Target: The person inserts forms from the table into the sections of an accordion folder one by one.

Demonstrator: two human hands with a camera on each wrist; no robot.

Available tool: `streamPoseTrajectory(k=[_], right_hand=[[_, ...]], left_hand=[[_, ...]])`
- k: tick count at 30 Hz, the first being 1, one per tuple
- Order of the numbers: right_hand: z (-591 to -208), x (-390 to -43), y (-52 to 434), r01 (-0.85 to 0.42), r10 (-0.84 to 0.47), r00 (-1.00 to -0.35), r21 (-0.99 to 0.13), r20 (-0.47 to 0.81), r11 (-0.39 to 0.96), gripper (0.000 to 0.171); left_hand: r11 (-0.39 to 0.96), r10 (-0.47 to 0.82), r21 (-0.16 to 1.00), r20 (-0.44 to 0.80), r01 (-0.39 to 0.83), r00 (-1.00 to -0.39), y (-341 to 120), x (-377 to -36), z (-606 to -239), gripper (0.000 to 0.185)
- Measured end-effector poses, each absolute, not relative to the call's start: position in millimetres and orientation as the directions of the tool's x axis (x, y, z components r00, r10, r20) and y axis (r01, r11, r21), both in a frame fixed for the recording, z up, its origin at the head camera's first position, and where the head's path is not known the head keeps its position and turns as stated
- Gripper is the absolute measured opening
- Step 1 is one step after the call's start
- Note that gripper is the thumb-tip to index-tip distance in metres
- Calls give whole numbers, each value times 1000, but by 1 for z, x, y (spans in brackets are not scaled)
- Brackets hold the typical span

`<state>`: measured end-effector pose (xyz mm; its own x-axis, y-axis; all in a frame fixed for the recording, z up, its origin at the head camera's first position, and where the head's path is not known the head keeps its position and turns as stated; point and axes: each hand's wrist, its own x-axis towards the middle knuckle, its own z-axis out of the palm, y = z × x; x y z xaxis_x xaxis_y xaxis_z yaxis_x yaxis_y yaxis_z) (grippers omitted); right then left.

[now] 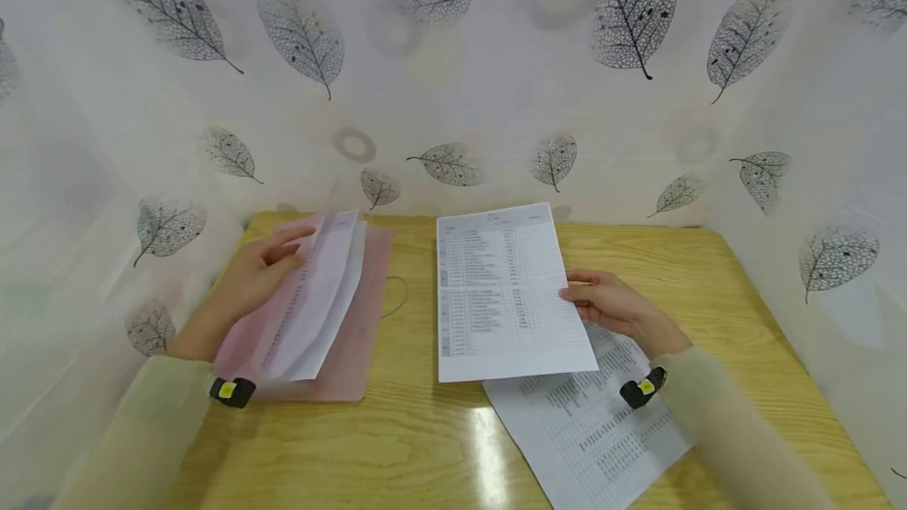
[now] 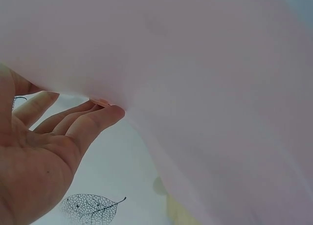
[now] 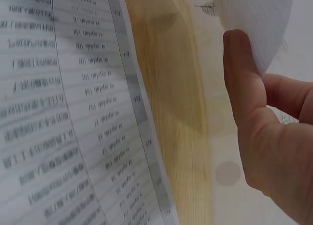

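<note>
On the left lies a translucent pink folder (image 1: 375, 313), its cover lifted, with white papers (image 1: 322, 313) standing tilted inside. My left hand (image 1: 257, 280) holds the raised cover by its edge. In the left wrist view the pink cover (image 2: 205, 88) fills most of the picture, and the left hand (image 2: 54, 146) has fingertips at its lower edge. My right hand (image 1: 609, 301) pinches a printed sheet (image 1: 496, 297) by its right edge, raised above the table. From the right wrist view, thumb and fingers of the right hand (image 3: 274, 132) grip the curved sheet (image 3: 257, 19).
A second printed sheet (image 1: 602, 423) lies slanted on the wooden table (image 1: 397, 447), partly under the raised one and the right forearm. A thin elastic loop (image 1: 404, 297) sticks out from the folder's right side. Leaf-patterned cloth (image 1: 453, 61) surrounds the table's back and sides.
</note>
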<state>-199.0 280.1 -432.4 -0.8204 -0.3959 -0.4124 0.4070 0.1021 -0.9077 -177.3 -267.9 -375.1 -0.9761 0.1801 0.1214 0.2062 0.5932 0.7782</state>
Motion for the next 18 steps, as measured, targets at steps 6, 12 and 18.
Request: streamPoseTrajectory(k=[6, 12, 18], right_hand=[[-439, -202, 248, 392, -390, -832, -916, -395, 92, 57], [-446, -206, 221, 387, -371, -845, -919, -385, 74, 56], [-447, -208, 198, 361, -362, -862, -931, -355, 54, 55]], left_hand=[[607, 153, 778, 87, 163, -984, -266, -176, -375, 49], [615, 144, 770, 103, 171, -984, -262, -177, -377, 47], [624, 135, 763, 107, 168, -985, -261, -178, -378, 47]])
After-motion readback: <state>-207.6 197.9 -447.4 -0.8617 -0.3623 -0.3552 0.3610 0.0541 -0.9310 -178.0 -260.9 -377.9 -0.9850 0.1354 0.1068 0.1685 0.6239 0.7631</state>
